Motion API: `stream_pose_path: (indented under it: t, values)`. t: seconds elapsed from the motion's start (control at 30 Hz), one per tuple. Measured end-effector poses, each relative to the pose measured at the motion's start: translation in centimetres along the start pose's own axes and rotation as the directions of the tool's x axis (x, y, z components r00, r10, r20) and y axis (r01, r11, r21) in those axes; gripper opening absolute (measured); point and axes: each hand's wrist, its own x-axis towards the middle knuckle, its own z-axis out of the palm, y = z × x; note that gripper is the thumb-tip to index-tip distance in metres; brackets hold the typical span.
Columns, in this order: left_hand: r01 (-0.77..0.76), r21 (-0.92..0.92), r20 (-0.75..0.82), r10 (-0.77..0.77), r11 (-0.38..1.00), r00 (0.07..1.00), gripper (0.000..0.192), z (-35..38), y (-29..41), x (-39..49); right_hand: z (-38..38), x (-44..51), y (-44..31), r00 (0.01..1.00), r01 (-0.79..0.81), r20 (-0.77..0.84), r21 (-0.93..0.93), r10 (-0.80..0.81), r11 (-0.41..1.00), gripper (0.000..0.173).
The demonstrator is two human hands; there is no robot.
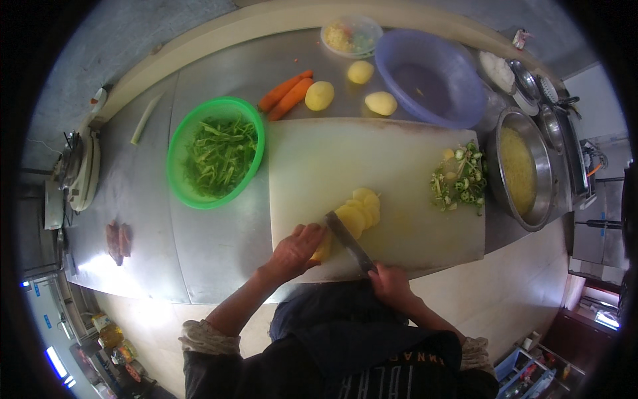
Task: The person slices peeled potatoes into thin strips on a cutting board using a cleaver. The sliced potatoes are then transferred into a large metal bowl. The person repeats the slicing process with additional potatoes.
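Observation:
My left hand (298, 251) presses a peeled potato piece (324, 249) onto the white cutting board (319, 164), its fingers curled close to the blade. The handle of a kitchen knife (351, 243) is gripped in my right hand (391, 284), with the blade pointing up and left between the potato piece and the slices. Overlapping round potato slices (360, 212) lie just right of the blade. At the board's right edge sits a heap of green pepper trimmings (461, 182). How much potato is under my left hand is partly hidden.
Left of the board stands a green colander (174, 174) of cut green vegetables. Behind it are two carrots (291, 97), peeled potatoes (319, 96), a purple basin (398, 95) and a small bowl (376, 45). A steel bowl (546, 184) holding yellow shreds touches the right side.

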Motion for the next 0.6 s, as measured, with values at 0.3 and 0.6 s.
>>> stream_pose_path:
  t: [0.3, 0.6]
  values:
    - [0.235, -0.049, -0.083, -0.238, 0.971, 0.968, 0.092, 1.0, 0.5, -1.7, -0.6, -0.3, -0.4, 0.997, -0.021, 0.069, -0.023, 0.022, 1.000, 0.019]
    - [0.405, -0.196, -0.110, -0.430, 0.893, 0.896, 0.075, 1.0, 1.6, -1.9, -0.8, -0.2, -0.5, 0.996, 0.073, 0.049, -0.049, -0.070, 0.996, 0.018]
